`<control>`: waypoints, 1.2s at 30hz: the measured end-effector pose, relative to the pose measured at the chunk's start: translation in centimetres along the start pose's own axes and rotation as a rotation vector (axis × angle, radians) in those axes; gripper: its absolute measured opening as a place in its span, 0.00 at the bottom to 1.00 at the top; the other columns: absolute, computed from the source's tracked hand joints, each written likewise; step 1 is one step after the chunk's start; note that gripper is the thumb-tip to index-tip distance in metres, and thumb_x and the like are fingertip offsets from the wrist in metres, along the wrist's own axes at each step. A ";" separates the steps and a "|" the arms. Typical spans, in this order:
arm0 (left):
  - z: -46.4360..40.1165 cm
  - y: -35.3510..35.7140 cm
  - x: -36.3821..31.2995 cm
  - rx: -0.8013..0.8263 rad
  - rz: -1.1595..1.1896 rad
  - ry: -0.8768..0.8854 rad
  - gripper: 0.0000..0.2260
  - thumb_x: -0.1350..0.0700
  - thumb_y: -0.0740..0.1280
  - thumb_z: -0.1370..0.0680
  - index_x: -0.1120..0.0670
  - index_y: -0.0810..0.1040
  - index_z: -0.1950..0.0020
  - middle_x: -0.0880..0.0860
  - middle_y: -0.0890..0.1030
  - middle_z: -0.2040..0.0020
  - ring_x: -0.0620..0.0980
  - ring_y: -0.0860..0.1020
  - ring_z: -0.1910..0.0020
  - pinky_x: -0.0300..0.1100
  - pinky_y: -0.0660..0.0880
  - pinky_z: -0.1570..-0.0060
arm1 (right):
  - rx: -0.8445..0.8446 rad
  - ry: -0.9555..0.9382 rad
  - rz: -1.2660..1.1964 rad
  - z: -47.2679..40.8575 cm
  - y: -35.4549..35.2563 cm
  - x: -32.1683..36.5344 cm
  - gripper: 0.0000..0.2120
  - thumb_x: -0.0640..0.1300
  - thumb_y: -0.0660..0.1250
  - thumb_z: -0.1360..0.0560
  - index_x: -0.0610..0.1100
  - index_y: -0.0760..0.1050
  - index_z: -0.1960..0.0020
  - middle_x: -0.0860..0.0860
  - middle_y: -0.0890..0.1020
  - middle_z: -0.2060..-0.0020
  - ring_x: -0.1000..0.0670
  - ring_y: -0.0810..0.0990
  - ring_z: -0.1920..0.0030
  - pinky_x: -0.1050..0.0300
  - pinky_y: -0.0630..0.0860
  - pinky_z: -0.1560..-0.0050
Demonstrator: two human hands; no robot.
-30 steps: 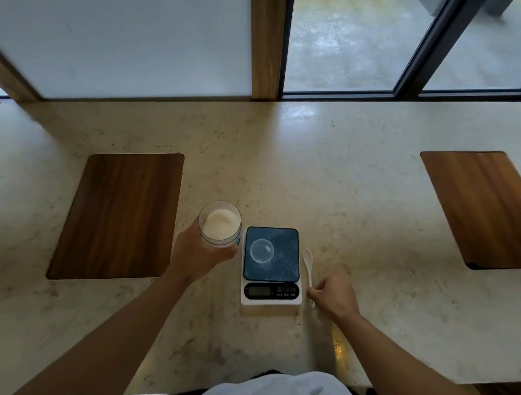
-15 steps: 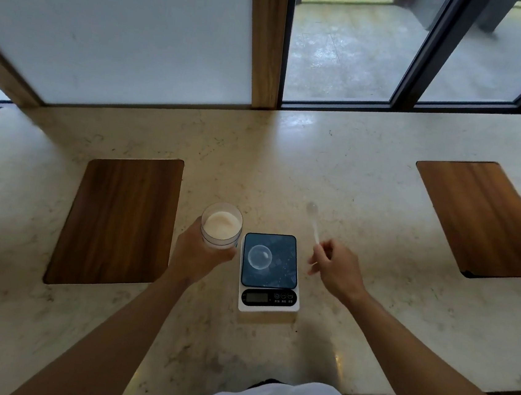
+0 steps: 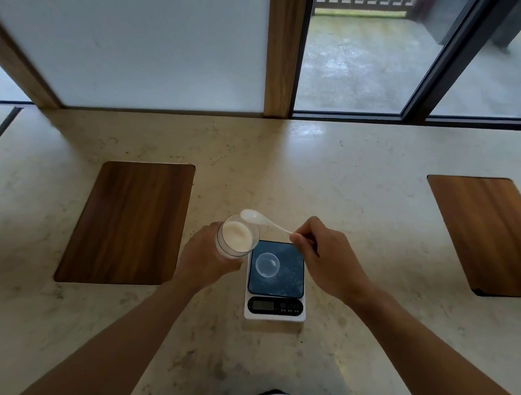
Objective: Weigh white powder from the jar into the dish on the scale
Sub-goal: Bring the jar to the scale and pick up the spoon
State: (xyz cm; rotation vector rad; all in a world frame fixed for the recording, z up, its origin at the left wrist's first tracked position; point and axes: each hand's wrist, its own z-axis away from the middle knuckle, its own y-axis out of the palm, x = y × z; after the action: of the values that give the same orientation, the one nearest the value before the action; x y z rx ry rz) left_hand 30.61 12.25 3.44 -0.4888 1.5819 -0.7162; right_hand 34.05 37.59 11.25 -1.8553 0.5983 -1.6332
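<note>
The left hand (image 3: 206, 260) has its grip wrapped around the lower part of a clear jar (image 3: 236, 238), tilted so its open mouth faces the camera and the white powder (image 3: 236, 234) inside shows; the fingers behind the glass are mostly hidden. The right hand (image 3: 323, 255) pinches the handle end of a white spoon (image 3: 261, 220) between thumb and fingertips, the bowl reaching left to hover just above the jar's far rim; whether the bowl touches the rim is hard to tell. Just beside the jar, between the two hands, a scale (image 3: 277, 281) sits on the pale stone worktop (image 3: 335, 179), with a small clear dish (image 3: 267, 264) on its dark platform, its outline faint. The display digits are too small to read. Dark wooden boards (image 3: 128, 222) lie to either side, the right one cut off by the frame edge.
</note>
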 end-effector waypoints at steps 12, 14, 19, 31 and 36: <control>0.1 0.1 0.7 -0.044 -0.102 0.070 0.33 0.42 0.80 0.36 0.50 0.74 0.35 0.51 0.82 0.43 0.48 0.80 0.47 0.45 0.79 0.46 | 0.134 -0.203 0.382 -1.5 1.1 2.6 0.08 0.46 0.59 0.19 0.44 0.71 0.54 0.50 0.80 0.65 0.50 0.76 0.71 0.52 0.77 0.70; 0.1 0.0 0.7 -0.037 -0.122 0.088 0.34 0.43 0.80 0.35 0.52 0.74 0.33 0.52 0.81 0.41 0.50 0.80 0.45 0.49 0.79 0.43 | 0.127 -0.192 0.384 -1.7 1.3 2.8 0.08 0.45 0.59 0.19 0.43 0.71 0.55 0.49 0.80 0.65 0.49 0.76 0.71 0.50 0.77 0.70; 0.0 -0.1 0.7 -0.018 -0.186 0.123 0.34 0.43 0.79 0.34 0.54 0.74 0.33 0.53 0.81 0.41 0.52 0.80 0.45 0.51 0.78 0.43 | 0.151 -0.146 0.408 -2.0 2.5 2.8 0.09 0.45 0.60 0.19 0.43 0.73 0.55 0.48 0.81 0.64 0.50 0.77 0.70 0.54 0.77 0.69; 1.0 0.4 1.3 0.032 -0.141 0.119 0.34 0.42 0.79 0.34 0.53 0.73 0.33 0.53 0.80 0.40 0.51 0.79 0.44 0.50 0.78 0.42 | 0.212 0.016 0.408 -2.5 4.1 3.1 0.08 0.44 0.65 0.21 0.41 0.76 0.56 0.52 0.74 0.68 0.55 0.69 0.73 0.63 0.60 0.74; 1.2 0.4 1.4 0.025 -0.135 0.118 0.35 0.41 0.78 0.36 0.51 0.72 0.34 0.53 0.81 0.42 0.50 0.79 0.46 0.47 0.77 0.45 | 0.233 0.088 0.329 -2.4 4.3 3.1 0.11 0.43 0.63 0.20 0.42 0.75 0.60 0.55 0.72 0.72 0.55 0.70 0.74 0.63 0.62 0.75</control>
State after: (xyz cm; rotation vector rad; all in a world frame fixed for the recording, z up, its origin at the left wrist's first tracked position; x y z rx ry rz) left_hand 31.61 11.43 2.09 -0.5470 1.6597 -0.8797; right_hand 32.30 32.10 10.73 -1.4400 0.6791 -1.4994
